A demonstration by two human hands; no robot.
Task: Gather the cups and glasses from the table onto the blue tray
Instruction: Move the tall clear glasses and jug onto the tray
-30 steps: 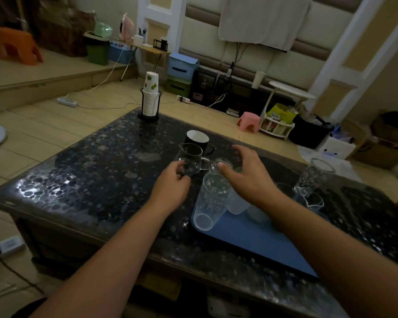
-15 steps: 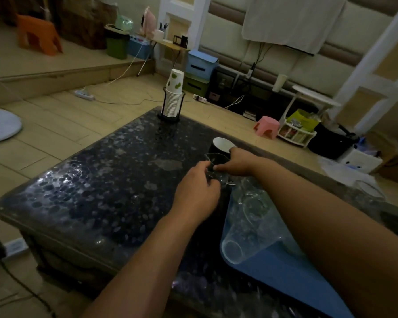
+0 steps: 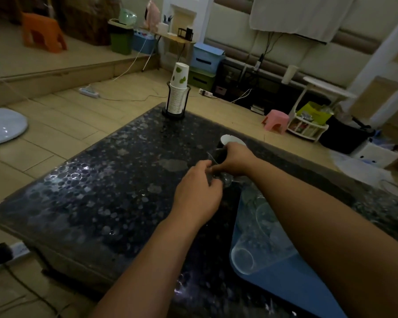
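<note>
Head view: left hand [image 3: 197, 193] closed on glass pitcher [image 3: 213, 157]; right hand [image 3: 234, 160] grips mug [image 3: 231, 141]. Glass fragile, slippery; hold body or handle. Tray [image 3: 292, 290] beside.

Glossy pebble-patterned table [image 3: 90, 191], matt blue tray [image 3: 285, 278], clear glass tumbler [image 3: 251, 249], paper cups [image 3: 178, 92].

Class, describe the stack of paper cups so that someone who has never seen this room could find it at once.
Start at the dark speckled table and go to its far corner, away from both hands. There a black wire holder stands upright with the stack of paper cups in it. Unlike the clear glasses on the blue tray, these are white, with green leaf prints.
</note>
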